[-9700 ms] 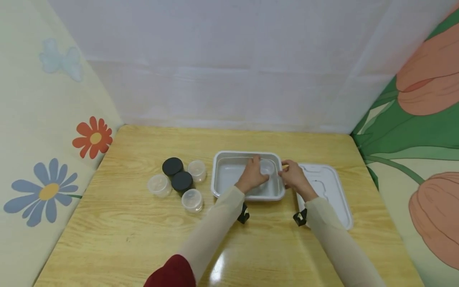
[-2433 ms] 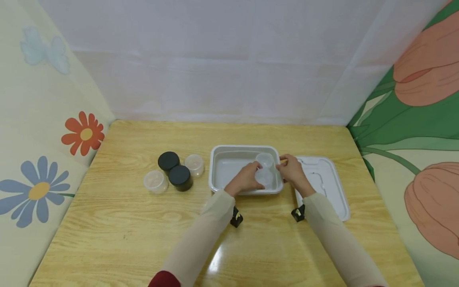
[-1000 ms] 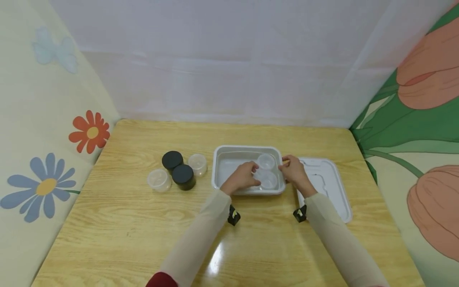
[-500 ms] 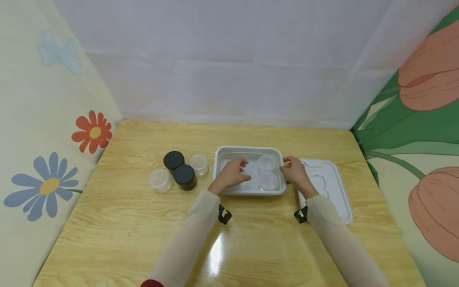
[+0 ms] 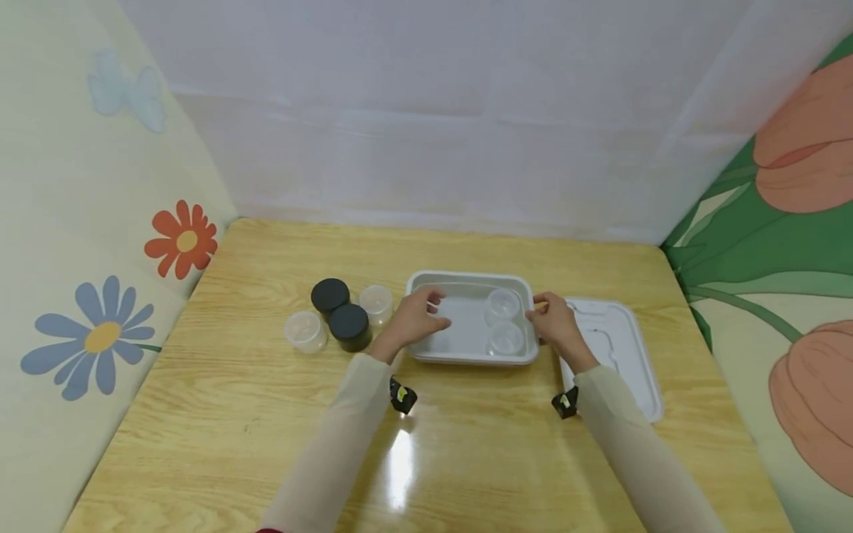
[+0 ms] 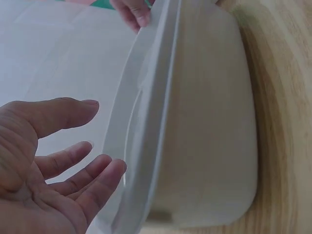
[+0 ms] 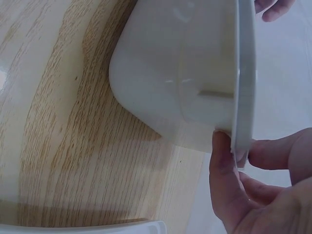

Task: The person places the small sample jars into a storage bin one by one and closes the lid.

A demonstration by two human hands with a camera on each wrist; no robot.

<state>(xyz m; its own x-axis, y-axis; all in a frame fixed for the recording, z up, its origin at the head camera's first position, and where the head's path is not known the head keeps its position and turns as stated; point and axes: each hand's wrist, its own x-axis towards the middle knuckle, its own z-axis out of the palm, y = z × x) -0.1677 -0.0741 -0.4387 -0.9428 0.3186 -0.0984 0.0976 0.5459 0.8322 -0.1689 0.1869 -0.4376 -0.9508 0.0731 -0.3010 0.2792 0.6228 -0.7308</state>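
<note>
- Left hand (image 5: 411, 320) hangs over the left end of the white tub (image 5: 469, 314), thumb and fingers apart and gently curved, with nothing in them; whether a fingertip brushes the rim cannot be told.
- Right hand (image 5: 555, 320) is clamped on the tub's right rim, thumb on the inner side and a finger outside beneath the lip, as the right wrist view shows.
- That pinch probably serves to steady the light-looking tub, leaving the other hand free to work above it.
- The tub stands upright on the wooden table (image 5: 480, 466), in front of the person and between the loose containers and the white lid (image 5: 623, 348), a spot that seems chosen for easy reach from both sides.
- The lid lies flat to the right, partly behind the right hand and forearm, likely set aside so the tub's top is unobstructed.
- Two clear cups sit in the tub, the far cup (image 5: 503, 303) and the near cup (image 5: 506, 338), one behind the other along its right wall, perhaps to save space.
- Left of the tub are two more clear cups, the inner cup (image 5: 376, 303) and the outer cup (image 5: 306, 331), with two black-topped jars (image 5: 350, 326) between them.
- Counted: four cups, two jars, one lid, one visible tub.
</note>
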